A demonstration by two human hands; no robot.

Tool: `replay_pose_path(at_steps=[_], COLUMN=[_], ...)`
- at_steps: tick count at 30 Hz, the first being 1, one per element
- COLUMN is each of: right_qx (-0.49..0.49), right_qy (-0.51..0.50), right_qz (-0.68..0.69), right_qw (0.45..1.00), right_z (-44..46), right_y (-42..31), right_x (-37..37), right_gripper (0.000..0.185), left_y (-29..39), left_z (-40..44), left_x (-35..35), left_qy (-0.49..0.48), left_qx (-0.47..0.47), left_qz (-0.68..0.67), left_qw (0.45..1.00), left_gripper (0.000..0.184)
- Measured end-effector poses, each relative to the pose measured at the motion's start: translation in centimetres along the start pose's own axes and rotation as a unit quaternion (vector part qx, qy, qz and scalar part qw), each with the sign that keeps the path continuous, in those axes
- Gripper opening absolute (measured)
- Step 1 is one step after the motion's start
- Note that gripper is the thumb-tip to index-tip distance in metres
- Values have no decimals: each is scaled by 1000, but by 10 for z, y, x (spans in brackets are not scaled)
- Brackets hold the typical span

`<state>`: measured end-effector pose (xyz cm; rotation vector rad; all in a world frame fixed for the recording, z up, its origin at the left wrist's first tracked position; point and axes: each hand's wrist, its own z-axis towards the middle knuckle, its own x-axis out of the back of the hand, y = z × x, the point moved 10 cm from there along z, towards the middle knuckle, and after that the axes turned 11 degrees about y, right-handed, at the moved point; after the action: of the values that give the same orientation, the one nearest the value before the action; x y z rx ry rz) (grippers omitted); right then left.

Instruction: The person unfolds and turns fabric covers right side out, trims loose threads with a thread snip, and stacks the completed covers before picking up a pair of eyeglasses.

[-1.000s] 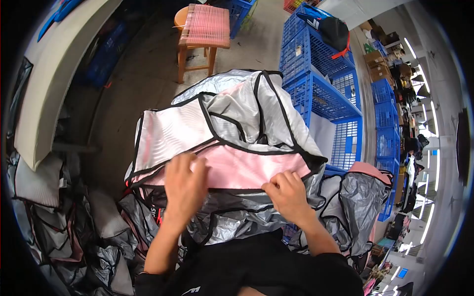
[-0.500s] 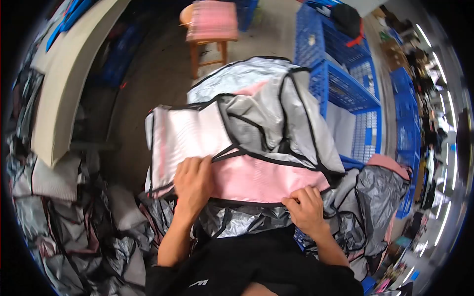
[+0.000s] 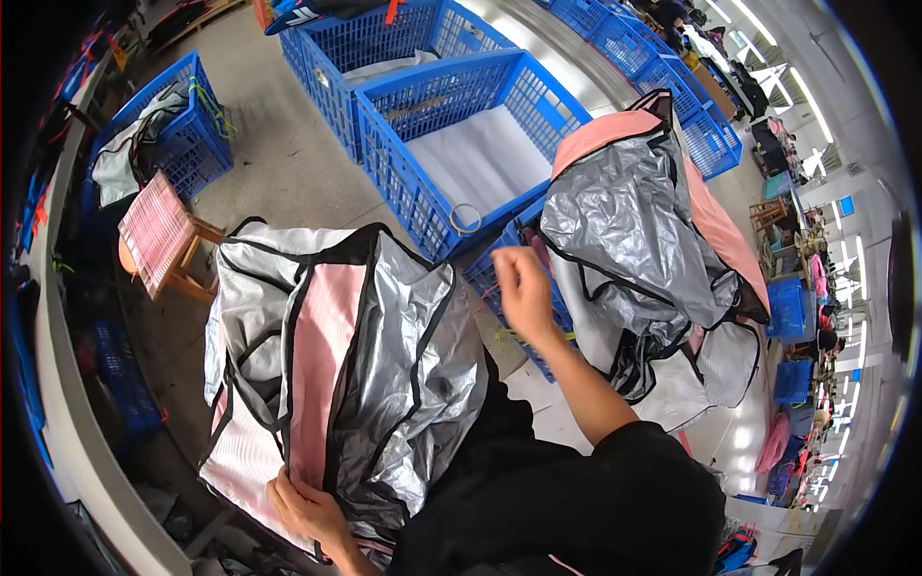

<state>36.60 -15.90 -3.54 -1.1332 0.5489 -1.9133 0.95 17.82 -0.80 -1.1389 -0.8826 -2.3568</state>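
A pink bag with silver lining and black edge binding lies across my lap, its seams turned outward. Its lower pink edge is pinched by my left hand, the thumb and fingers closed on the fabric. Away from that bag, my right hand is raised beside the near blue crate. Its fingers are curled in, and whatever they may hold is hidden. To the right of this hand rests a heap of similar pink and silver bags.
A wooden stool with a pink striped cover stands at left. Behind it is another blue crate with fabric inside. More blue crates line the far right. A long pale ledge runs down the left side.
The view has turned right. My right hand has let go of the bag's edge and moved up toward the crate. My left hand stays on the bag, which now lies more upright to the left.
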Motion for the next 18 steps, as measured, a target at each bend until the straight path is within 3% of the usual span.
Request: replay_pose_path(at_steps=[1,3,5,7,9,11,13,14,15,16,18], right_qx=[-112,32,-124,-197,-172,-145,-101,-174,-181,-113,-122], right_qy=[-9,75,-42,-67,-79,-15,9,20,9,0,-16], right_qz=[-63,-259,-403,-387,-351,-382,-308,-192,-131,-92,21], right_qw=[992,963,906,898,917,913,946,966,975,989,992], right_z=[-2,2,8,13,13,15,17,13,11,7,-2], right_y=[70,141,211,225,247,253,245,229,209,174,109], right_x=[-6,-11,-27,-25,-30,-16,-6,-5,-12,-13,-14], right_gripper=[21,31,36,38,34,28,25,24,21,20,22], left_y=[5,11,15,16,20,26,28,31,30,28,23], left_z=[2,5,10,16,19,21,21,23,24,25,28], left_x=[-1,-2,-2,-3,-5,-10,-14,-15,-15,-15,-15], left_qy=[-1,1,-23,-45,-54,-47,-58,-52,-23,-8,-11], left_qx=[-10,-12,-23,-5,-2,-3,-4,-4,-14,-13,5], left_qz=[4,19,-5,0,4,17,61,67,52,62,60], left_qw=[1000,1000,999,999,999,999,996,996,998,998,998], left_gripper=[13,13,12,12,15,18,29,32,33,28,12])
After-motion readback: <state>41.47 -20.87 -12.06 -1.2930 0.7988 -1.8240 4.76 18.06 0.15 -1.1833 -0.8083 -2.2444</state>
